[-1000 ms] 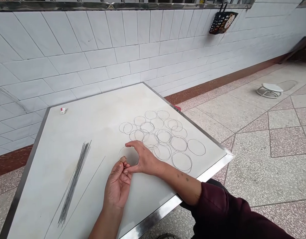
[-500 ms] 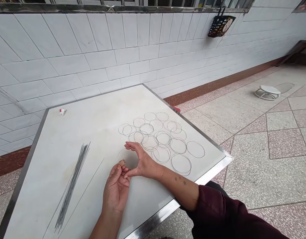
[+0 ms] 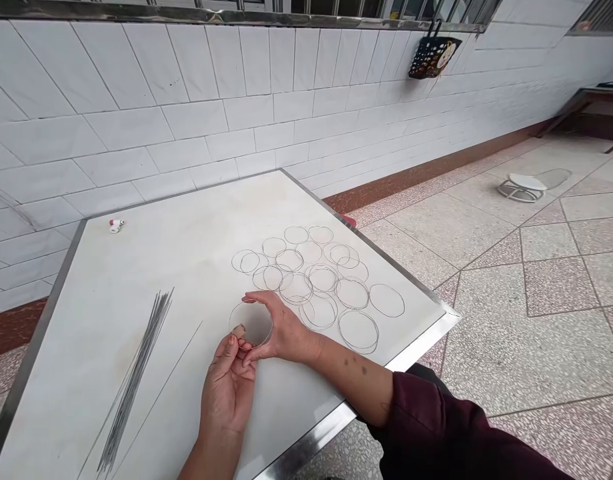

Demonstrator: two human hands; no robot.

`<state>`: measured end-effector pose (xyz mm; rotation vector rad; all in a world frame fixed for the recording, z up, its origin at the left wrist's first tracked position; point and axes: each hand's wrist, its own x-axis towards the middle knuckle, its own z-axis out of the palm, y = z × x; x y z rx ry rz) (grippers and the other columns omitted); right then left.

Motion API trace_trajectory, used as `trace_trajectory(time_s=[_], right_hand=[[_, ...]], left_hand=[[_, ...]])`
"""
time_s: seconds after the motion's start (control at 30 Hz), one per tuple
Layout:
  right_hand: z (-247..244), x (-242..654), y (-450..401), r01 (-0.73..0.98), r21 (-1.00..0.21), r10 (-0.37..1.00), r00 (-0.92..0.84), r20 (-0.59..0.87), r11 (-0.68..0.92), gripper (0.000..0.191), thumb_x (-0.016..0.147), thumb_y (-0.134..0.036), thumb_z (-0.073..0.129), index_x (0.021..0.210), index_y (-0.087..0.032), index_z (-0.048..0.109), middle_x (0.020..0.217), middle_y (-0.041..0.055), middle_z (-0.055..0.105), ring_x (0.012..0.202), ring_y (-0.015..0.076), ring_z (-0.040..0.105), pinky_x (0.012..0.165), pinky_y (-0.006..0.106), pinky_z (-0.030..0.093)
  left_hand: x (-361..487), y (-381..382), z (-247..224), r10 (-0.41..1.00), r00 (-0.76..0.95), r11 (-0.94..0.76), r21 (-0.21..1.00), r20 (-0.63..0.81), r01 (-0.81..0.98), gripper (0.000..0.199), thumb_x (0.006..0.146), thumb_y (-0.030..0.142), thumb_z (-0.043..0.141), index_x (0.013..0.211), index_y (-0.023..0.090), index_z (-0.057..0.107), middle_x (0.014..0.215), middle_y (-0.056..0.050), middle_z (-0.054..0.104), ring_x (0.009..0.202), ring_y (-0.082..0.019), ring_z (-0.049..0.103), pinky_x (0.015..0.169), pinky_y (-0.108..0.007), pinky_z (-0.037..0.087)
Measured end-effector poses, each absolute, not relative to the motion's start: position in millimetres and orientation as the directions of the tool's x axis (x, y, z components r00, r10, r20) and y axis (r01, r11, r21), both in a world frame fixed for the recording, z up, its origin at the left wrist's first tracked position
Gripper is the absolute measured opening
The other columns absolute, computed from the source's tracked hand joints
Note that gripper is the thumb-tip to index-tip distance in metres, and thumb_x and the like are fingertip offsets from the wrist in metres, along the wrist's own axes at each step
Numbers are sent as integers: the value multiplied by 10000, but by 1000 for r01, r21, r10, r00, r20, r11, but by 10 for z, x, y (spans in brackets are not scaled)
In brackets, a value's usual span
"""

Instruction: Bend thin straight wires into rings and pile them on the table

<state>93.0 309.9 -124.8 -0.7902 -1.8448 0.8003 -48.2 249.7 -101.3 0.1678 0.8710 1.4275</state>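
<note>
A thin wire ring (image 3: 230, 319) is held upright or tilted just above the table, between both hands. My left hand (image 3: 228, 393) pinches its lower edge with thumb and fingers, palm turned up; a tan wrap seems to cover one fingertip. My right hand (image 3: 286, 332) curves round the ring's right side, thumb low and fingers at the top, touching the wire. Several finished-looking wire rings (image 3: 354, 293) lie overlapping beyond my right hand. To the left lies a bundle of straight wires (image 3: 136, 383), with a single wire (image 3: 159, 395) beside it.
The white table (image 3: 186, 247) has a metal edge (image 3: 306, 443). A small red and white object (image 3: 116, 226) sits at its far left corner. Behind is a tiled wall (image 3: 181, 133) with a hanging black basket (image 3: 433, 57). A low stool (image 3: 522, 187) stands on the floor.
My right hand has closed in on the ring, its fingers now along the wire's top and right side. The left hand keeps its pinch. The view has shifted slightly.
</note>
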Motion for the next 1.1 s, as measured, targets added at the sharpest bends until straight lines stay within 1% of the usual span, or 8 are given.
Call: trace_trajectory(time_s=[0.37, 0.53, 0.6, 0.67, 0.73, 0.8, 0.93, 1.1], right_hand=[[-1240, 915, 3066, 240, -768, 795, -323, 514, 594, 888, 556, -406, 941, 1300, -257, 480, 1260, 88, 610, 1169, 257, 571, 1025, 450, 477], [-1224, 991, 3082, 210, -789, 794, -367, 484, 578, 994, 564, -492, 919, 1391, -259, 419, 1358, 112, 529, 1240, 276, 514, 1056, 479, 451], [-1175, 1050, 3101, 162, -791, 783, -356, 510, 590, 861, 693, -518, 841, 1399, -256, 426, 1373, 116, 511, 1270, 267, 489, 1074, 482, 438], [-1113, 1102, 3117, 129, -770, 759, -332, 560, 625, 571, 848, -490, 719, 1328, -257, 515, 1331, 100, 552, 1273, 244, 488, 1088, 475, 428], [-1060, 1130, 3126, 116, -753, 733, -366, 574, 647, 331, 922, -437, 651, 1197, -256, 620, 1234, 77, 619, 1206, 220, 536, 1059, 445, 455], [-1036, 1133, 3129, 131, -731, 710, -400, 579, 670, 189, 941, -391, 638, 1056, -249, 686, 1116, 59, 669, 1088, 202, 586, 999, 413, 492], [-1062, 1110, 3125, 168, -685, 674, -446, 589, 709, 100, 953, -281, 634, 936, -233, 720, 927, 34, 694, 911, 171, 604, 886, 354, 527], [-1080, 1128, 3094, 169, -672, 656, -480, 582, 721, 55, 915, -206, 673, 926, -209, 727, 931, 41, 662, 904, 155, 602, 765, 270, 541]], left_hand=[[-467, 2502, -988, 891, -161, 184, 663, -424, -725, 271, 553, 229, 932, 716, 170, 724, 854, 26, 670, 679, -59, 609, 633, -145, 539], [-549, 2552, -989, 900, -144, 238, 741, -411, -628, 303, 521, 295, 945, 730, 190, 753, 727, 15, 656, 667, -98, 601, 643, -201, 539], [-601, 2568, -964, 909, -112, 276, 782, -401, -559, 304, 520, 303, 945, 728, 178, 761, 747, -5, 675, 671, -116, 600, 691, -248, 547], [-657, 2579, -932, 919, -69, 314, 825, -389, -471, 286, 550, 319, 932, 722, 162, 767, 717, -14, 666, 663, -131, 591, 723, -283, 538], [-712, 2587, -905, 927, -40, 333, 866, -374, -373, 267, 587, 341, 912, 722, 158, 773, 688, -9, 649, 667, -142, 577, 744, -295, 516], [-757, 2594, -892, 933, -28, 337, 898, -359, -281, 240, 616, 349, 895, 721, 169, 777, 715, -6, 656, 697, -149, 570, 784, -297, 490], [-811, 2599, -896, 943, -8, 331, 937, -334, -112, 199, 683, 383, 841, 767, 211, 789, 779, 2, 667, 752, -166, 573, 865, -312, 445], [-830, 2595, -894, 969, 22, 234, 948, -245, 216, 215, 766, 461, 726, 815, 258, 780, 771, 6, 647, 812, -202, 566, 810, -311, 427]])
